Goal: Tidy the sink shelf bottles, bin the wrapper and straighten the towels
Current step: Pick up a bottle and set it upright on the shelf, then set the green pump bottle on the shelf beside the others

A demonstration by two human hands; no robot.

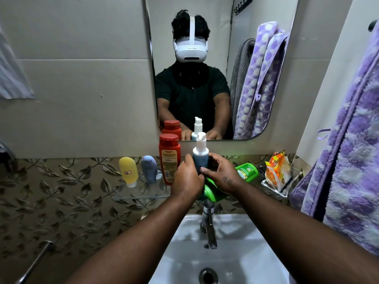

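While clasped upright by left hand [187,177] and right hand [220,175], just right of red bottle [169,158]: pump bottle [200,154], probably light, rigid, slick; best gripped mid-body.

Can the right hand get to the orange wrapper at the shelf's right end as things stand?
Probably not yet: the right hand is holding the pump bottle with the left hand. Once freed, only the lying green bottle sits between it and the orange wrapper.
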